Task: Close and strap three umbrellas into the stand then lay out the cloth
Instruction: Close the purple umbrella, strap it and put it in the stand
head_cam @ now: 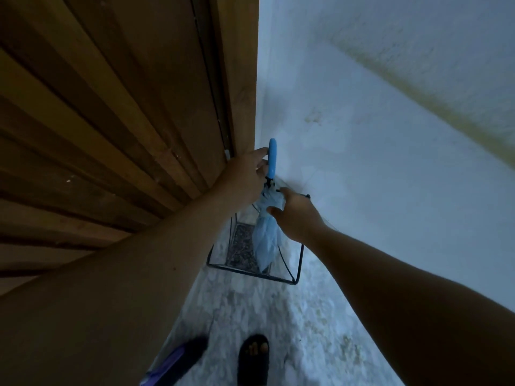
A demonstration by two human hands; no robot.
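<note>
A closed light-blue umbrella (pixel 266 235) stands tip-down inside a black wire stand (pixel 299 263) in the corner between a wooden door and a pale wall. Its bright blue handle (pixel 272 157) points up. My left hand (pixel 245 176) reaches in from the left, fingers touching the handle near its lower end. My right hand (pixel 295 213) wraps around the gathered canopy just below the handle. A purple object (pixel 167 363), possibly another umbrella, shows at the bottom edge, mostly hidden by my left arm.
The wooden door (pixel 111 121) fills the left side and the pale wall (pixel 390 135) the right. The floor (pixel 278 316) is mottled light stone. My sandalled foot (pixel 253 358) stands at the bottom centre.
</note>
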